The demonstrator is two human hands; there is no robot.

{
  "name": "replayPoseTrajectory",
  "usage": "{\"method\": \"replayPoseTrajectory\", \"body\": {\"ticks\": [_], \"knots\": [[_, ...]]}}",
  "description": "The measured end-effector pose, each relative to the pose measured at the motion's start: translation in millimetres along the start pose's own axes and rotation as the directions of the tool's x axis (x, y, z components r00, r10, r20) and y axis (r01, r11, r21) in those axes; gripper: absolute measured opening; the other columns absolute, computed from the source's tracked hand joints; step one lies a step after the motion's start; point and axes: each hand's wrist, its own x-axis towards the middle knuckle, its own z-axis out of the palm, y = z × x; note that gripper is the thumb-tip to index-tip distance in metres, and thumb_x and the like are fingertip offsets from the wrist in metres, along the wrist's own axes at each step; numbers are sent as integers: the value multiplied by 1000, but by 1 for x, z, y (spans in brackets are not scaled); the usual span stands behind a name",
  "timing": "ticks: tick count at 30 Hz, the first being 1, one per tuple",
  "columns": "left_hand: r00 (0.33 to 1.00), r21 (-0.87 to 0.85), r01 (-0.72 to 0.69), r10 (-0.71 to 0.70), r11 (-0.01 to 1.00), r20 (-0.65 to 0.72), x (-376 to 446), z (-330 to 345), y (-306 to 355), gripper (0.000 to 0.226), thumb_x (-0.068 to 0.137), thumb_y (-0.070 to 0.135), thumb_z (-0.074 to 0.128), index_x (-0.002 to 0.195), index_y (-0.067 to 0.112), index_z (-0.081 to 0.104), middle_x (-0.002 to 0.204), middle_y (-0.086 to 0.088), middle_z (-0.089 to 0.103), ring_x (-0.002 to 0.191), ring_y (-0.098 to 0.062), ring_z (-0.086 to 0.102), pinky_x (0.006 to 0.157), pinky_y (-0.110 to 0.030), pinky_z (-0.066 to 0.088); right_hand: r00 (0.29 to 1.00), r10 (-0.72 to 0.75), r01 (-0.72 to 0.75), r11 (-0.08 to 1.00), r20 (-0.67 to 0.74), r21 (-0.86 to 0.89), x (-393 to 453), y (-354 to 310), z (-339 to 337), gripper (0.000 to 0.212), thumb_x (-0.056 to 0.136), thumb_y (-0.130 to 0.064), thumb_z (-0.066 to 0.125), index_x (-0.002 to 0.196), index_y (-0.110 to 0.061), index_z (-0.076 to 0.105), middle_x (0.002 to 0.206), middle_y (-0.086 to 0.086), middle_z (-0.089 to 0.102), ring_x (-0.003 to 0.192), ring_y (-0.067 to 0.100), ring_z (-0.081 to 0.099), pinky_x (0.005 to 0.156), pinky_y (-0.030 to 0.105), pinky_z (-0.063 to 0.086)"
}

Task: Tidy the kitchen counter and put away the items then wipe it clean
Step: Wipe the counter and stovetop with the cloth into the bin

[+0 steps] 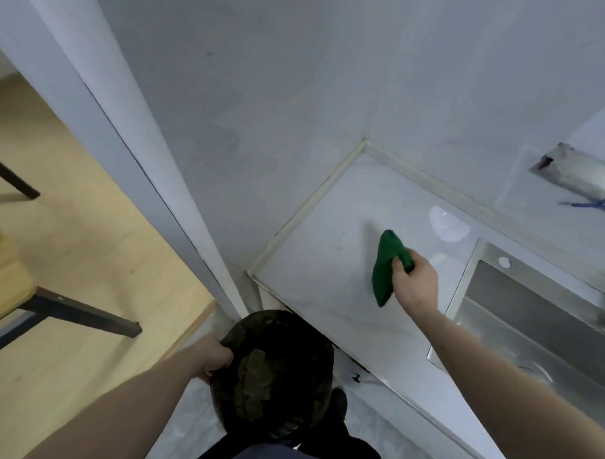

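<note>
1. the view looked down from the person's head at a pale marbled kitchen counter [316, 273] set into a corner of grey walls.
2. the right hand [414, 278] reached out over the counter, its fingers curled round a green cloth [386, 266].
3. the cloth was bunched and folded; its upper end pointed toward the back wall and its lower end hung down toward the counter's front edge, lying on or just above the surface; which of the two could not be told.
4. the cloth sat roughly in the middle of the counter's width, well apart from the corner and nearer the sink [537, 324] than the left wall.
5. the steel sink lay to the right of the counter, its rim just beside the right forearm.
6. a bright reflection showed on the counter near the back wall, between the cloth and the sink.
7. the left hand [214, 357] was low in the view, below counter height, its fingers curled over the rim of a dark, mottled round container [275, 374]; what the container was could not be told.
8. the container hung in front of the counter's front edge, above a pale floor.
9. to the left, past a white door frame [119, 132], a wooden floor and the dark legs of a table or chair [81, 312] showed.
10. on the right wall above the sink, a pale wrapped object with blue cord [580, 181] was fixed.
</note>
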Motion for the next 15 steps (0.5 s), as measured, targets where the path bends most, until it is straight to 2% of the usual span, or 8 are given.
{"method": "replayPoseTrajectory", "body": {"ticks": [4,6,10,15], "knots": [[998,-1,23,-23,1000,-53,7,1,-3,28,89,12,57,115,1,59,105,-15,65,91,-30,69,70,-42,65,999,-11,22,966,43,-257,47,14,15,41,100,-26,47,139,-20,55,110,12,52,84,34,59,83,38,51],[997,2,33,-33,999,-71,12,3,-5,29,90,14,56,113,-1,61,105,-17,67,90,-31,70,70,-45,65,993,7,33,938,116,-345,65,20,27,45,101,-27,47,145,-17,52,125,16,51,98,41,61,94,44,53],[996,2,41,-41,999,-83,19,7,-8,28,90,17,56,111,-1,61,104,-17,67,88,-31,71,69,-44,65,941,50,96,909,333,-406,78,27,61,55,103,-32,49,155,-16,40,152,18,42,130,40,50,112,43,41],[997,1,37,-37,999,-69,27,5,-10,30,90,18,57,112,-2,62,104,-16,68,88,-30,72,68,-43,65,947,34,111,900,321,-422,71,33,80,54,104,-25,46,156,-16,36,157,16,39,139,40,37,120,43,27]]}}
